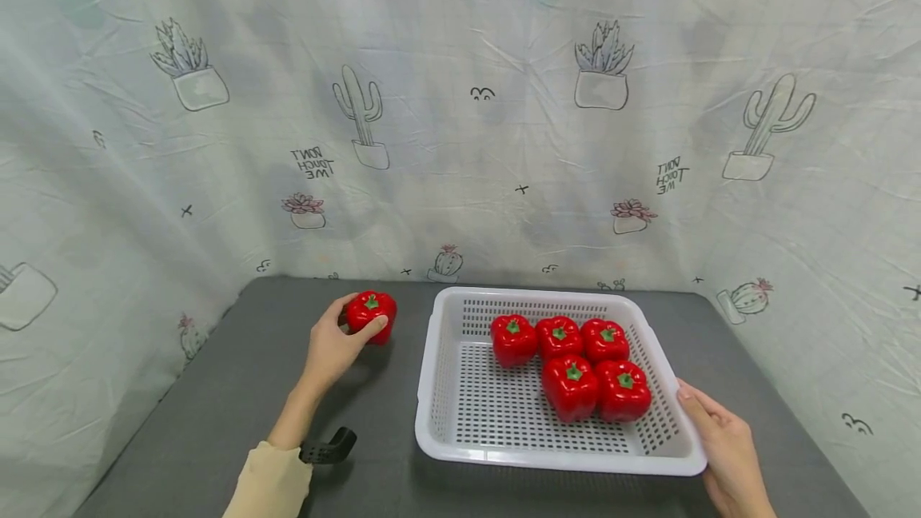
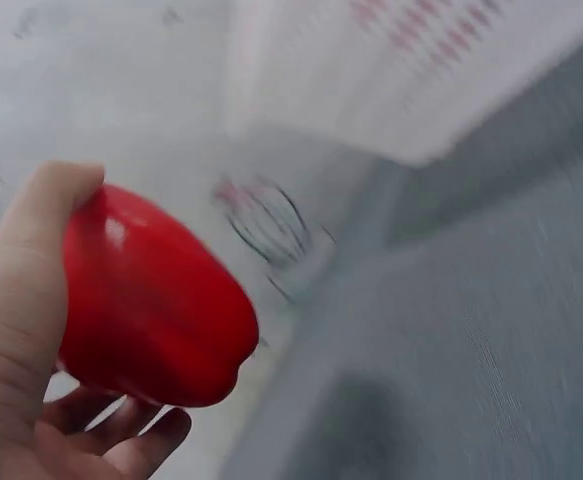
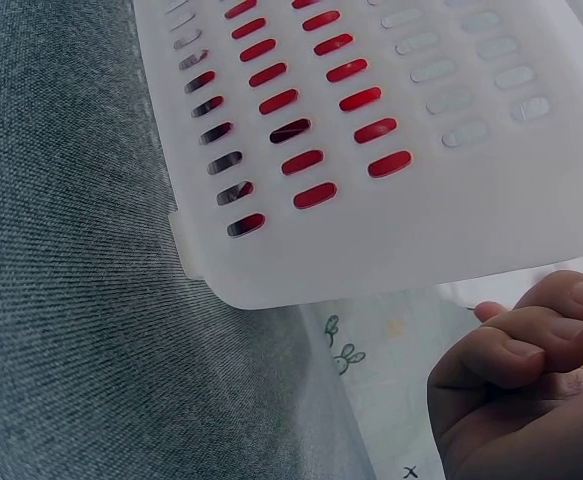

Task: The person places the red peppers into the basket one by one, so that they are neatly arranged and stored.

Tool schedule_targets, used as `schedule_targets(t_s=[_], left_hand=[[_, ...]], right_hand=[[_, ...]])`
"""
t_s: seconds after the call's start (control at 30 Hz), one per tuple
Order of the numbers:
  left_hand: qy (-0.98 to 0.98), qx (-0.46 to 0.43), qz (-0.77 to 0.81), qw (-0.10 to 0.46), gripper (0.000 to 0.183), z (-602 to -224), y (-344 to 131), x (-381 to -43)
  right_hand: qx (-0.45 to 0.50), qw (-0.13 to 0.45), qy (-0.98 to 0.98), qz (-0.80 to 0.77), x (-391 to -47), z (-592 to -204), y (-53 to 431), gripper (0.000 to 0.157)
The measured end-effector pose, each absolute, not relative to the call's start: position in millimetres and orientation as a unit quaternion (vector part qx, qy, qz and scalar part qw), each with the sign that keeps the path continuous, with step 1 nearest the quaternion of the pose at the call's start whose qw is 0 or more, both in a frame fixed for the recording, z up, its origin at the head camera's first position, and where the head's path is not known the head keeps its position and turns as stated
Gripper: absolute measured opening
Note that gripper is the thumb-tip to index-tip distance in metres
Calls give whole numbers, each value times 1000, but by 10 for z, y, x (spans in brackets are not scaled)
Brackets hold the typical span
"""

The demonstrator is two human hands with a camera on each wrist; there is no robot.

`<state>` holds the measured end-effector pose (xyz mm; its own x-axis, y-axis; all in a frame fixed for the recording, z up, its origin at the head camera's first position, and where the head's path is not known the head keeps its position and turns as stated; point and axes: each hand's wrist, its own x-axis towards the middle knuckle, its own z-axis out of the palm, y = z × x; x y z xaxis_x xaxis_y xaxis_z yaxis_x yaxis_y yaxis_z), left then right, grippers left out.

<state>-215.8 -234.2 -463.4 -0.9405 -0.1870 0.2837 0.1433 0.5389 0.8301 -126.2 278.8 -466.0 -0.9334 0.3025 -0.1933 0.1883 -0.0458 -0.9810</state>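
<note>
My left hand (image 1: 333,352) grips a red bell pepper (image 1: 372,320) with a green stem, thumb on the near side. In the left wrist view this bell pepper (image 2: 156,300) is held off the grey surface, with a shadow below. Right of it sits a white perforated plastic basket (image 1: 424,398) with several more red bell peppers (image 1: 571,390) grouped in its right half. My right hand (image 1: 728,450) holds the basket's right rim, thumb on top. Up close in the right wrist view, the fingers (image 3: 501,355) curl at the rim, and red shows through the wall slots.
A dark grey tabletop (image 1: 194,430) lies under everything. A pale cloth (image 1: 460,142) printed with cacti and potted plants hangs behind and at both sides. A black strap with a protruding piece (image 1: 327,450) is worn on the left wrist, below a cream sleeve (image 1: 273,482).
</note>
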Motion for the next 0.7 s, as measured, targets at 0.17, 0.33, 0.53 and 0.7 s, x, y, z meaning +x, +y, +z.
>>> schedule_targets(t_s=[0.17, 0.33, 0.53, 0.7], left_hand=[[-817, 30, -537, 208, 72, -4359, -2215, -1996], [-787, -2, -571, 234, 68, -4060, -1986, -1770], [-779, -60, -577, 239, 71, -3881, -1591, -1505], [-793, -79, -568, 207, 72, -3894, -1188, -1347]], right_hand=[[-161, 44, -681, 713, -1253, -4670, 2796, 14], [-155, 45, -679, 716, -1245, -4675, 2798, 12], [-176, 41, -682, 709, -1249, -4661, 2797, 26], [-154, 46, -677, 718, -1253, -4647, 2803, 7]])
